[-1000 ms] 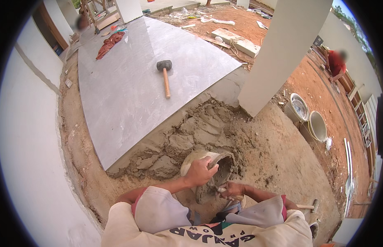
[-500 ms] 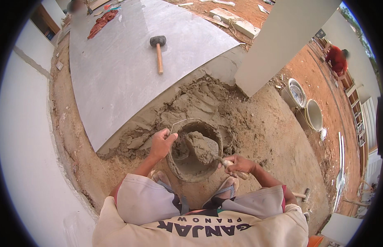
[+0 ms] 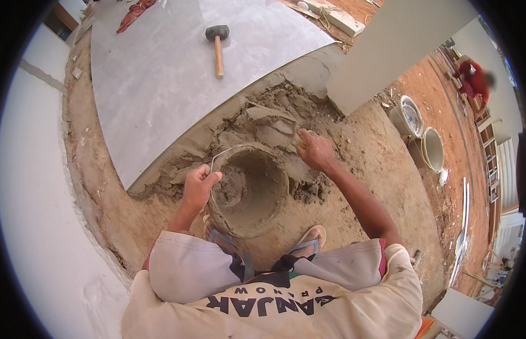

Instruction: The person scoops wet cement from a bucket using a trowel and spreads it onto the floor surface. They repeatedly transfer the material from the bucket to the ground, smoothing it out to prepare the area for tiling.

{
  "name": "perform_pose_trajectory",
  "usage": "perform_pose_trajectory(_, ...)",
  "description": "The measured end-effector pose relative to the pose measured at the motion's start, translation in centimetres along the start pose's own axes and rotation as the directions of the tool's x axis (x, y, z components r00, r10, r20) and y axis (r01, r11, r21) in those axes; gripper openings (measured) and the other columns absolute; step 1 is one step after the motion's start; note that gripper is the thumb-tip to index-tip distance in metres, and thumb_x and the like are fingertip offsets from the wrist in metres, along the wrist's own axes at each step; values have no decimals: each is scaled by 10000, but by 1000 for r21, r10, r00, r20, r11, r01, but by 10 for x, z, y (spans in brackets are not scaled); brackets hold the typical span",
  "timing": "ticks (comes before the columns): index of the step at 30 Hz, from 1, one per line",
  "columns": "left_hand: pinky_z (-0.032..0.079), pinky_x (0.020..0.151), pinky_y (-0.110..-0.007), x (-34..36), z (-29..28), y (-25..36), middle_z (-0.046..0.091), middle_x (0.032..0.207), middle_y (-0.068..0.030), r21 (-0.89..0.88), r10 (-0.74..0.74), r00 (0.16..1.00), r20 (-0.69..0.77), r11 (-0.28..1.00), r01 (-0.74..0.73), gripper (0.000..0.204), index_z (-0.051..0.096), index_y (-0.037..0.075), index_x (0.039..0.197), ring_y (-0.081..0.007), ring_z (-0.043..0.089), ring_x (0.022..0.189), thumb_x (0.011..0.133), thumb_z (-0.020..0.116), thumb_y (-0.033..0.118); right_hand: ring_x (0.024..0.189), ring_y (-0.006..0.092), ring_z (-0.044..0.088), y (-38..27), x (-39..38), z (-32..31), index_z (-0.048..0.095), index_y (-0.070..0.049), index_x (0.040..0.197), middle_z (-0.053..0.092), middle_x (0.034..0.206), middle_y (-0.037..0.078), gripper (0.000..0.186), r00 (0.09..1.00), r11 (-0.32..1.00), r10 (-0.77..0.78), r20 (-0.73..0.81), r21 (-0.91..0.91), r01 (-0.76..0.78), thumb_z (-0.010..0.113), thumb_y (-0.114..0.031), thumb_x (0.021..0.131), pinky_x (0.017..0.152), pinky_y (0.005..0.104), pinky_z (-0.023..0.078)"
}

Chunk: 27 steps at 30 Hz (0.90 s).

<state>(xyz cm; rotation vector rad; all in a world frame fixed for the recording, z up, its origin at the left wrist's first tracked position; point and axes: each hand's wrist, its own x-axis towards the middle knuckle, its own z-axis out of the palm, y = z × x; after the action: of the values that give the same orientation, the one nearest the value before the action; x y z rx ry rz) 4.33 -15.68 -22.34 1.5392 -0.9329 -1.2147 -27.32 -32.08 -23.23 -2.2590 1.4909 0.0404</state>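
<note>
A mortar-smeared bucket (image 3: 267, 217) stands between my feet, wet grey mortar in its bottom and left side. My left hand (image 3: 198, 187) is closed on its thin wire handle (image 3: 223, 151) at the left rim. Beyond the bucket, my right hand (image 3: 316, 150) wraps round the handle of a trowel. The trowel's blade is hard to tell from the wet mortar (image 3: 268, 121) around it, and my fist hides most of the grip. That rough mortar bed runs along the near edge of a large grey slab (image 3: 161, 85).
A rubber mallet (image 3: 218, 51) lies on the slab. To the left runs a white wall (image 3: 31, 169); a pale pillar (image 3: 387, 56) rises at the right of the mortar. Two buckets (image 3: 425, 150) stand farther right. A person in red (image 3: 472, 79) bends down at the far right.
My right hand has taken the mortar-loaded trowel out of the bucket and away to the mortar bed. The bucket and my left hand have shifted a little left.
</note>
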Motion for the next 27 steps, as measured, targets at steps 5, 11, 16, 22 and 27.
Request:
perform_pose_trajectory(5, 225, 504, -248, -8, -8, 3, 363, 635, 95, -16, 23, 998, -55, 1000, -24, 317, 443, 93, 661, -22, 293, 592, 867, 684, 105, 1105, 403, 623, 11, 10, -4, 475, -16, 1365, 634, 1218, 245, 578, 1000, 1000, 12, -23, 22, -12, 592, -393, 944, 934, 485, 490)
perform_pose_trajectory(11, 222, 505, -246, -6, -10, -8, 364, 633, 93, -42, -19, 998, -58, 999, 16, 322, 438, 93, 661, -22, 296, 594, 866, 686, 103, 1095, 437, 610, 16, 25, 17, 459, 30, 1336, 638, 1132, 309, 574, 992, 999, -15, 128, 35, 11, 501, -422, 985, 923, 515, 478)
perform_pose_trajectory(16, 220, 505, -245, -4, -13, -9, 365, 628, 95, -6, -29, 998, -61, 1000, 29, 335, 430, 96, 648, -19, 297, 590, 864, 686, 97, 1024, 465, 613, 9, 54, 34, 489, 33, 1219, 647, 1048, 316, 483, 985, 995, -90, 146, -18, 93, 471, -396, 998, 889, 542, 473)
perform_pose_trajectory(22, 219, 505, -247, 1, -11, -3, 354, 623, 96, -13, -90, 994, -54, 996, 90, 354, 411, 96, 639, -20, 289, 590, 861, 687, 96, 1042, 467, 605, 38, 101, 37, 498, 48, 1185, 641, 1049, 323, 462, 987, 992, -103, 120, -54, 110, 449, -370, 995, 900, 549, 466)
perform_pose_trajectory(27, 222, 501, -253, -1, -15, 4, 354, 621, 92, 10, -69, 996, -54, 997, 70, 357, 407, 96, 640, -26, 289, 584, 864, 684, 106, 1105, 460, 585, 51, 117, 26, 546, 59, 1167, 627, 1097, 329, 488, 995, 999, 2, 98, -40, 2, 437, -381, 986, 954, 529, 449)
